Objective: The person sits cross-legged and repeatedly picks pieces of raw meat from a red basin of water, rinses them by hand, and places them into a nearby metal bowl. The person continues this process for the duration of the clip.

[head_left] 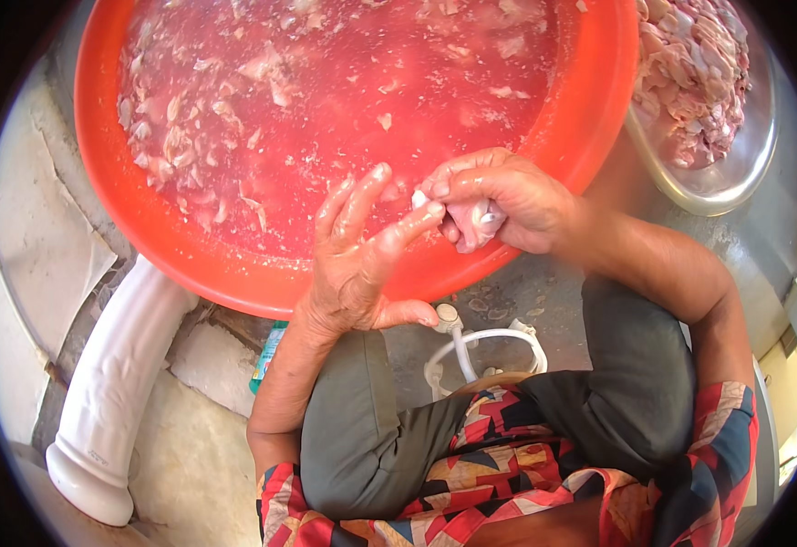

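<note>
My right hand point(512, 201) is closed around a small piece of raw meat point(476, 228), pale pink with a whitish knob like a bone end. Its thumb and fingers pinch a small white bit at the piece's upper left. Beside it my left hand point(357, 251) is open, wet, with its fingers spread and thumb out. The left index fingertip reaches the white bit, and whether it presses on it I cannot tell. Both hands are over the near rim of a big orange-red tub point(234, 290), which holds reddish water with many pale scraps of meat or skin.
At the far right, a shiny bowl point(704, 196) holds a heap of raw meat pieces point(690, 82). A thick white pillar-like piece point(116, 392) lies left of me on stone slabs. Near my left forearm is a green bottle point(269, 356). A white tubular frame point(490, 342) stands between my knees.
</note>
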`<action>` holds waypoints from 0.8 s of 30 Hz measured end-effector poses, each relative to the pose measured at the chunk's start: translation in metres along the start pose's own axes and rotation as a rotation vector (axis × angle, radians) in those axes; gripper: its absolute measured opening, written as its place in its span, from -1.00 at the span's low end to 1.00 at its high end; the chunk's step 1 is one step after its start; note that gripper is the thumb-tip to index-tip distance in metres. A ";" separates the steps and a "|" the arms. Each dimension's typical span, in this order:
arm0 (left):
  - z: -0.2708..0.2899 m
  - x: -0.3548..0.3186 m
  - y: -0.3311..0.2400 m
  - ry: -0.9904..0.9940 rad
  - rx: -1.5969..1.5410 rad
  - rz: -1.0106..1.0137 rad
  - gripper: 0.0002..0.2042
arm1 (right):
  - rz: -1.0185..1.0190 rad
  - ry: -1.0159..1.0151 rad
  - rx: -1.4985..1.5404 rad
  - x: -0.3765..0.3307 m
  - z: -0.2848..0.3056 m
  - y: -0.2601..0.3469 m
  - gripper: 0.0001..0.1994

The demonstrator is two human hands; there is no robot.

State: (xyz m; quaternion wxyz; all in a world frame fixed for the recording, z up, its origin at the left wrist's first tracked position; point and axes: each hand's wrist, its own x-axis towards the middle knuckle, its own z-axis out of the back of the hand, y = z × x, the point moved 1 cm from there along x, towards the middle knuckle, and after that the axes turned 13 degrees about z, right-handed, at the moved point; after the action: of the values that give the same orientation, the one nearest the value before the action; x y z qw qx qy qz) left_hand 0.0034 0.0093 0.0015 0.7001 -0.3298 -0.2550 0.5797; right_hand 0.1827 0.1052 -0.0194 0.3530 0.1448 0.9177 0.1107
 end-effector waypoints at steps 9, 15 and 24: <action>0.002 -0.002 -0.002 0.025 0.177 -0.135 -0.34 | -0.063 0.137 -0.136 0.004 0.007 -0.004 -0.89; 0.008 -0.006 -0.012 -0.009 0.130 -0.166 -0.54 | -0.018 0.049 -0.211 -0.002 -0.001 0.008 -0.89; 0.006 0.000 0.020 -0.069 0.126 0.117 -0.67 | 0.672 -0.009 -0.283 -0.068 0.022 0.107 -0.79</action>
State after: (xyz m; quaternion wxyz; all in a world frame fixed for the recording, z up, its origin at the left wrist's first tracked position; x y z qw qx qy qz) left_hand -0.0140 0.0120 -0.0097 0.6752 -0.2790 -0.2223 0.6456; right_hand 0.2662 0.1838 0.0392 0.3175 0.3884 0.7928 0.3460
